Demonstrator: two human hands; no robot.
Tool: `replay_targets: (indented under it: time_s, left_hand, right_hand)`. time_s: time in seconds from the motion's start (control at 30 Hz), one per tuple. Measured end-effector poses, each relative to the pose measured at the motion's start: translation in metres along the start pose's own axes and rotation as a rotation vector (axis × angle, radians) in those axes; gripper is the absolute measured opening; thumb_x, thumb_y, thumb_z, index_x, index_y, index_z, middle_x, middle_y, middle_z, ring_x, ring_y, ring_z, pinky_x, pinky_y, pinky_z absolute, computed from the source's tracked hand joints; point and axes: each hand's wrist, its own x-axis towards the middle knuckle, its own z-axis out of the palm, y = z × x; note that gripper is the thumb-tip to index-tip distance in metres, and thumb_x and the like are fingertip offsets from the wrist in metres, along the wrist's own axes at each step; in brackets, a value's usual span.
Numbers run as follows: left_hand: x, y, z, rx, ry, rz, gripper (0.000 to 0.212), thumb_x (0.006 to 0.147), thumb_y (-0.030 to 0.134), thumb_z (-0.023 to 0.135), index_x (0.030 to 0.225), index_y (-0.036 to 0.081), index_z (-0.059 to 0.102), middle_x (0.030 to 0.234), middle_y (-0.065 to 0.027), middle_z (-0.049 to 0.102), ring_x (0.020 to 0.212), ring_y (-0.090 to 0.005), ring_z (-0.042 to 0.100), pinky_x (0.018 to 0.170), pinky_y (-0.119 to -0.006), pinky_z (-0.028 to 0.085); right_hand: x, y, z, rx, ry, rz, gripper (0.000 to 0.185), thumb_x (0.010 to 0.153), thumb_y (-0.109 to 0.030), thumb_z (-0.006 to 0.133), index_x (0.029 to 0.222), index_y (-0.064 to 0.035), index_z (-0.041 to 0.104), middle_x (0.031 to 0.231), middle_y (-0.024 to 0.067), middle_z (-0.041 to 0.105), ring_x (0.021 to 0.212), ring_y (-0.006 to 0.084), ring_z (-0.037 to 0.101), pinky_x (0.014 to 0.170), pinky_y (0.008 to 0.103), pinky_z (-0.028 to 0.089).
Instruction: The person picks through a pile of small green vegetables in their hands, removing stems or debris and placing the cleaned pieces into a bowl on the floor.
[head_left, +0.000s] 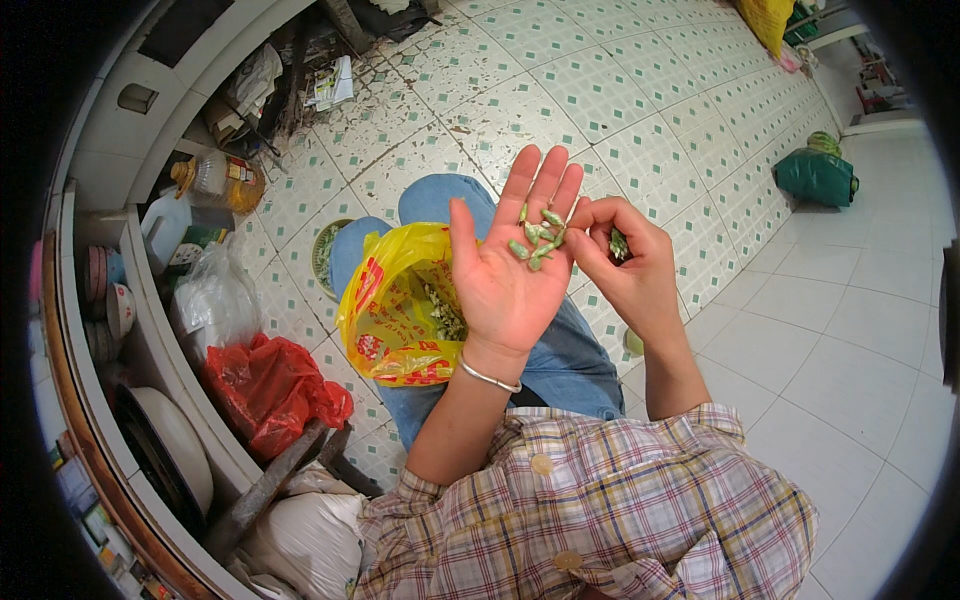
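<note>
My left hand (504, 277) is palm up with its fingers stretched, and several small green buds (537, 232) lie across the palm and finger bases. At the edge of that palm, the thumb and forefinger of my right hand (637, 255) pinch one slim bud. More dark green buds (619, 245) show inside the curled fingers of the right hand. A yellow plastic bag (390, 360) with red print rests open on my lap, partly behind the left hand. Inside it lies a heap of pale green buds (448, 316).
On the floor beside my knee stands a bowl (316, 259) of green bits. To the left are a red plastic bag (270, 386), a clear bag (215, 296), an oil bottle (225, 182) and a shelf with bowls (120, 307). A dark green bag (814, 178) sits by the right wall.
</note>
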Motion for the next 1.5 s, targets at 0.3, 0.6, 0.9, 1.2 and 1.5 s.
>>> replay_targets:
  time_s: [0.3,0.6,0.9,1.2,1.5]
  left_hand:
    - [-0.001,0.000,0.001,-0.053,0.008,-0.028,0.068,0.092,0.052,0.039,0.139,0.004,0.030,0.145,-0.0175,0.028,0.135,-0.0321,0.024,0.112,-0.046,0.016]
    - [-0.003,0.000,-0.002,-0.049,0.005,-0.036,0.072,0.091,0.055,0.038,0.139,0.002,0.030,0.142,-0.0156,0.033,0.132,-0.0328,0.030,0.112,-0.044,0.019]
    - [-0.001,-0.001,-0.003,-0.049,0.038,-0.017,0.067,0.092,0.050,0.039,0.139,0.004,0.031,0.145,-0.0133,0.030,0.133,-0.0314,0.028,0.113,-0.046,0.016]
    - [-0.005,-0.003,-0.004,0.121,0.001,-0.031,0.079,0.089,0.064,0.027,0.142,0.004,0.025,0.149,-0.0100,0.023,0.137,-0.0235,0.020,0.112,-0.039,0.014]
    - [-0.005,-0.009,-0.004,0.474,0.016,0.101,0.091,0.086,0.071,0.017,0.143,0.001,0.018,0.150,-0.0167,0.015,0.140,-0.0246,0.011,0.113,-0.037,0.007]
  right_hand:
    - [0.016,0.007,-0.009,0.008,0.145,-0.023,0.011,0.083,-0.009,0.064,0.081,-0.0020,0.057,0.067,-0.0002,0.056,0.058,0.0047,0.044,0.050,0.0207,0.035]
    - [0.020,-0.002,-0.009,-0.317,-0.068,-0.287,0.014,0.078,-0.007,0.065,0.091,-0.0063,0.064,0.075,0.0035,0.062,0.062,0.0135,0.060,0.053,0.0235,0.046]
    - [0.025,-0.001,-0.010,-0.315,0.166,-0.147,0.010,0.080,-0.008,0.065,0.088,-0.0054,0.060,0.073,0.0036,0.060,0.056,0.0119,0.052,0.049,0.0236,0.042]
    - [0.003,-0.005,0.015,-0.175,-0.032,-0.155,0.039,0.075,-0.022,0.072,0.103,-0.0026,0.053,0.089,0.0104,0.054,0.073,0.0207,0.055,0.062,0.0296,0.046]
    - [-0.007,0.022,0.036,0.000,0.007,-0.054,0.027,0.084,-0.017,0.063,0.100,-0.0016,0.048,0.090,0.0129,0.052,0.079,0.0209,0.055,0.065,0.0309,0.046]
